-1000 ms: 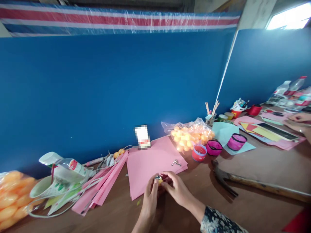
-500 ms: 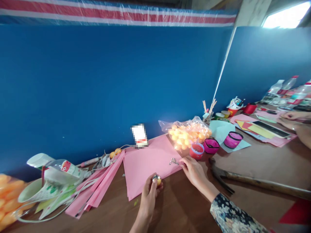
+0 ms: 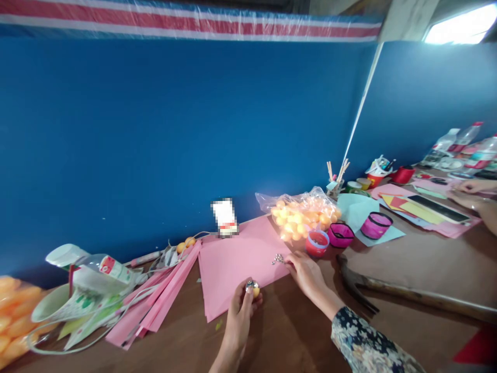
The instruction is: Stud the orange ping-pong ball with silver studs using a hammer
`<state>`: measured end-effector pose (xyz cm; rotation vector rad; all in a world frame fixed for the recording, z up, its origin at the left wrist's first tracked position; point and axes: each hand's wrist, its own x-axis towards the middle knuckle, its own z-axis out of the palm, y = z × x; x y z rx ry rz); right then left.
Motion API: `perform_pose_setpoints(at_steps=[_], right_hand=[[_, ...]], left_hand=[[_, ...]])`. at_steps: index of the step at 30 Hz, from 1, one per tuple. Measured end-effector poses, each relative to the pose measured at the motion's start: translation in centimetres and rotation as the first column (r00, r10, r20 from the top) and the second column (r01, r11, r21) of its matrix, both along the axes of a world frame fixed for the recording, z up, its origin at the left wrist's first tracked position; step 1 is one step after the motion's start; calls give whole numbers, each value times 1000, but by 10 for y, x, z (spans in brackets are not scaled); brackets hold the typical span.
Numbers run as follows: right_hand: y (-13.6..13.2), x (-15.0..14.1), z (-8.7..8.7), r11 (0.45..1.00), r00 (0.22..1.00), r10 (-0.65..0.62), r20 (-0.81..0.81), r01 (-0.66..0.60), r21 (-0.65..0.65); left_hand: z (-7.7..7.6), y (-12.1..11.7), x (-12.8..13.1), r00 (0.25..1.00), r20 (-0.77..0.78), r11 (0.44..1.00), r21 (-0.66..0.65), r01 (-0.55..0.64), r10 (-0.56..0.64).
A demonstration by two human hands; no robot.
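Note:
My left hand (image 3: 241, 305) holds a small yellow ball (image 3: 256, 292) with a shiny silver piece (image 3: 252, 285) on its top, the thumb resting against it. It is above the near edge of a stack of pink paper (image 3: 236, 259). A little pile of silvery beads (image 3: 278, 258) lies on the paper's right part. My right hand (image 3: 306, 272) is beside this pile, thumb and forefinger pinched together at its right side. Whether a bead is between the fingertips is too small to see.
Behind my right hand are a red cup (image 3: 317, 244), pink fabric rings (image 3: 340, 235) and a bag of orange balls (image 3: 305, 215). A hammer (image 3: 407, 295) lies at right. Pink strips (image 3: 163, 300) and a plastic bottle (image 3: 112, 268) lie left. Another person's hand (image 3: 473, 191) is far right.
My right hand's fingertips have come slightly closer to the silvery beads. My left hand keeps hold of the ball almost unmoved. The whole view has shifted slightly.

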<state>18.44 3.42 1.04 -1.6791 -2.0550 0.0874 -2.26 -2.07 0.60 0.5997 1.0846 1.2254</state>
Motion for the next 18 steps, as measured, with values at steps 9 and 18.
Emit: perform_pose_setpoints(at_steps=[9, 18], right_hand=[[-2, 1, -2, 999, 997, 10, -74, -7, 32], [-5, -9, 13, 999, 881, 35, -472, -50, -18]], left_hand=[[-1, -1, 1, 1000, -6, 1000, 6, -10, 11], [14, 13, -2, 981, 27, 974, 126, 190, -194]])
